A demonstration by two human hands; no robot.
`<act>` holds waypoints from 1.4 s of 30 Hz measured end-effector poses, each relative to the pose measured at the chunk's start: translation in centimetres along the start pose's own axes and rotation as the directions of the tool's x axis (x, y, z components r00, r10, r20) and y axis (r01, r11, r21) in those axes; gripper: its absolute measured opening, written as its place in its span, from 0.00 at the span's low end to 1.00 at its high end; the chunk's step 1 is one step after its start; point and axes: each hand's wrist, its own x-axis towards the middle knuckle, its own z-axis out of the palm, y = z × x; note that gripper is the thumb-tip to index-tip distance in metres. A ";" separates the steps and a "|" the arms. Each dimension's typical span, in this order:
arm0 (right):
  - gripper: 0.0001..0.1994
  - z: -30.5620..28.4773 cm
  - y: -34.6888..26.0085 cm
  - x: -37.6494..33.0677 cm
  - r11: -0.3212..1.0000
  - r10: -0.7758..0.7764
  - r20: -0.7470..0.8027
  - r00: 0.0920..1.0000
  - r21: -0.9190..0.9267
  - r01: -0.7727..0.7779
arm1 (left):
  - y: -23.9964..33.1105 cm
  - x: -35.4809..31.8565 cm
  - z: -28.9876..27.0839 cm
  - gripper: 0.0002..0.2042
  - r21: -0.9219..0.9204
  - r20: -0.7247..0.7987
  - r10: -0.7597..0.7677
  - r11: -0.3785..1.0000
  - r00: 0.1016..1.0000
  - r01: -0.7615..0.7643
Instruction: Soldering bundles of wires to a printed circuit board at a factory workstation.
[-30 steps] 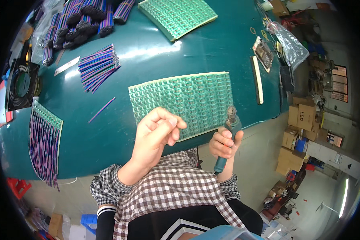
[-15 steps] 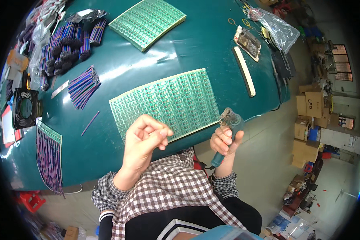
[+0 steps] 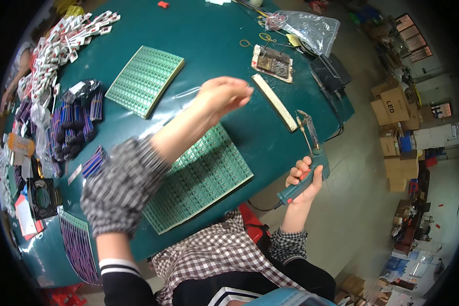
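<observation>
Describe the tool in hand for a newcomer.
Start at the large dark-green table, lower-right edge in picture. Beyond it, the right hand grips a red-buttoned teal tool. Unlike the straight cream bar lying on the table, it is held in air, its metal nose pointing up.

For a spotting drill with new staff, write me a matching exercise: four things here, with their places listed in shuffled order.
1. green tool
2. black fan
3. clear plastic bag
4. pale bar

A. left side of the table
B. between the left hand and the green tool's tip
C. far right of the table
D. in the right hand

Pairs: 1-D; 2-A; 3-C; 4-B
</observation>
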 end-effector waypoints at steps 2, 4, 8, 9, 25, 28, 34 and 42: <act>0.18 0.3 -0.3 0.0 0.996 -0.080 -0.085 0.993 -0.045 0.076 | 0.1 5.8 2.9 0.14 -0.061 -0.060 0.041 0.997 0.997 -0.044; 0.18 0.8 -0.6 0.1 0.991 -0.105 -0.125 0.987 -0.092 0.094 | 0.7 10.2 5.0 0.17 0.071 -0.046 0.127 0.990 0.991 -0.123; 0.18 2.0 -0.6 0.6 0.960 -0.237 -0.185 0.954 -0.197 0.200 | -0.1 12.1 5.8 0.18 0.120 -0.058 0.138 0.984 0.989 -0.131; 0.18 2.3 -0.5 0.8 0.963 -0.218 -0.173 0.960 -0.196 0.183 | -0.4 11.4 5.5 0.18 0.145 -0.015 0.136 0.981 0.991 -0.132; 0.23 6.0 8.3 0.1 0.957 0.156 0.273 0.949 -0.281 -0.077 | -2.8 -21.5 -3.3 0.11 0.005 -0.121 0.254 0.967 0.960 -0.255; 0.26 6.1 9.7 0.0 0.957 0.216 0.328 0.920 -0.257 -0.134 | -3.8 -23.3 -3.6 0.11 -0.060 -0.207 0.348 0.928 0.914 -0.367; 0.29 7.7 11.5 -0.5 0.931 0.278 0.352 0.894 -0.327 -0.161 | -5.1 -25.0 -5.1 0.09 -0.149 -0.314 0.381 0.885 0.869 -0.442; 0.24 8.1 13.5 -0.6 0.877 0.347 0.308 0.886 -0.441 -0.190 | -6.4 -26.3 -7.4 0.07 -0.235 -0.363 0.409 0.829 0.837 -0.507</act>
